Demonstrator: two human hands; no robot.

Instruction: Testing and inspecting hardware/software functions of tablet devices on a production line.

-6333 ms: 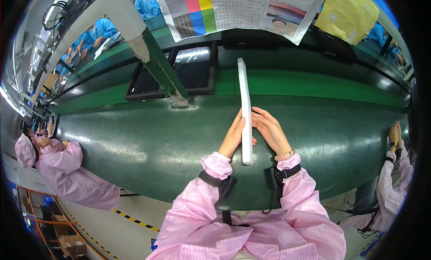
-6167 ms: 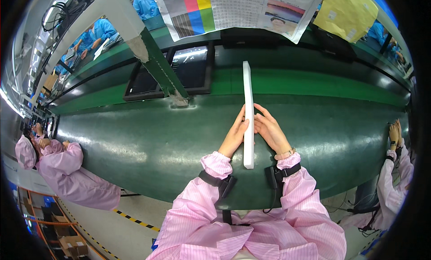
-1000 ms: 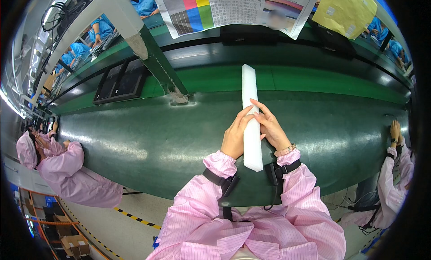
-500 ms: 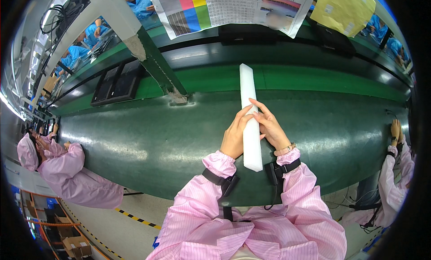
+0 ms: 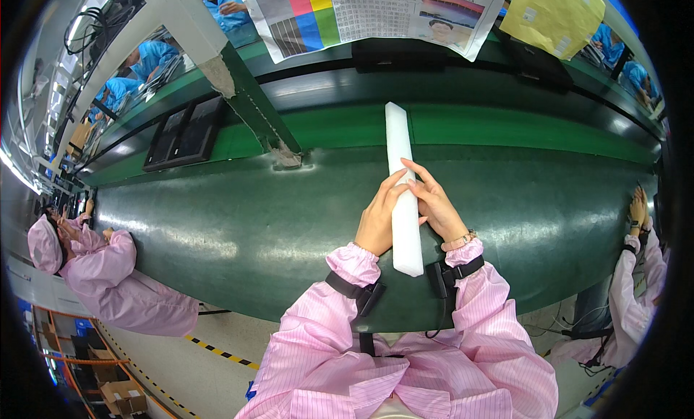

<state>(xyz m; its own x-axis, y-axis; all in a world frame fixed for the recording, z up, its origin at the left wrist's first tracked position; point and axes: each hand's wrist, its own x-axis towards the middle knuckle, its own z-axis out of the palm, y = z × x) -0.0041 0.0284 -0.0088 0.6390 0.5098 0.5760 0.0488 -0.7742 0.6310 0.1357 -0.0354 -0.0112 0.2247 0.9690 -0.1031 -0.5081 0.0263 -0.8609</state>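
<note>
At the green table [image 5: 289, 238]: white bar [image 5: 400, 140] held.
We see left hand [image 5: 376, 222] and right hand [image 5: 442, 212], fingers clamped on it.

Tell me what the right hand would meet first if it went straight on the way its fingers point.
Most likely the white bar: the right hand points forward and to the left across it and appears to touch it, though exact depth is hard to judge from this view.

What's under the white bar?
The green table shows beside the white bar, and a brighter green strip beside its far part. The left hand and right hand hold it. What's straight under it is covered, so I can't tell.
</note>
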